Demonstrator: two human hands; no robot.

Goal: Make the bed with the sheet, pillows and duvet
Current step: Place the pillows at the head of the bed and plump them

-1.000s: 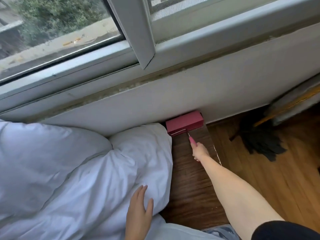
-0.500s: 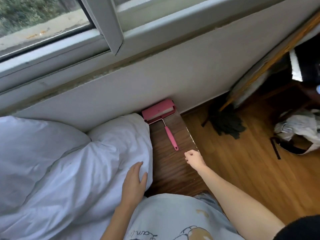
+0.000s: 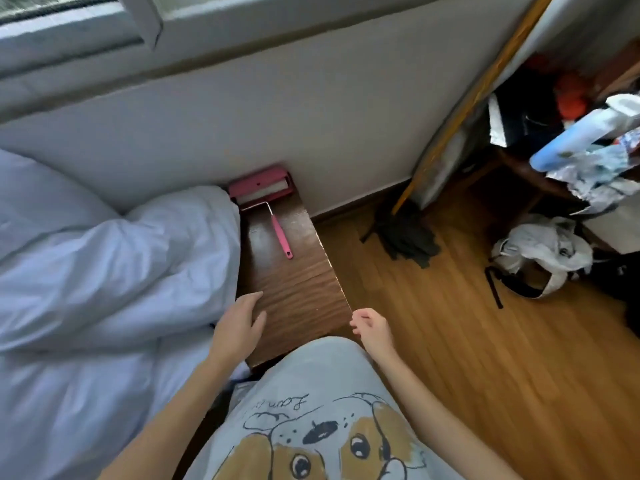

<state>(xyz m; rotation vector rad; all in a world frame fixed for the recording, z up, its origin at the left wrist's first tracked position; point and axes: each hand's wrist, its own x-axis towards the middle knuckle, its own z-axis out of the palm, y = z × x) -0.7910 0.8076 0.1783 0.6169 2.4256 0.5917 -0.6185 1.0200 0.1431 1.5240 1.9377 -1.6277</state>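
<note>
So, big stuff first: white duvet (image 3: 104, 271) fills the left side, rumpled, bunched up against the wall (image 3: 311, 109) under the window frame (image 3: 149, 22). Wooden floor (image 3: 485, 341) takes the right half. Dark wood ledge (image 3: 298, 285) runs between the bedding and the floor, from the wall toward the person. Tall leaning board with a yellow edge (image 3: 467, 98) stands against the wall at right; cluttered pile with a blue roll (image 3: 568, 143) beyond it, blurred. White bag with black strap (image 3: 540, 258) on the floor, dark mop head (image 3: 405, 237) near the skirting. Pink lint roller (image 3: 266, 202) lies on the ledge, head touching the wall, handle pointing toward the person, just beside the duvet edge.

Person's dog-print shirt (image 3: 322, 427) fills the bottom centre.

Left hand (image 3: 239, 323) sits at the duvet's right edge where it meets the ledge, fingers straight and loosely spread, gripping nothing; contact with the fabric can't be told for sure. Right hand (image 3: 370, 327) is over the ledge's floor-side edge, fingers loosely curled, holding nothing. Duvet lies directly left of the left hand, well apart from the right. Roller well ahead of both hands.
</note>
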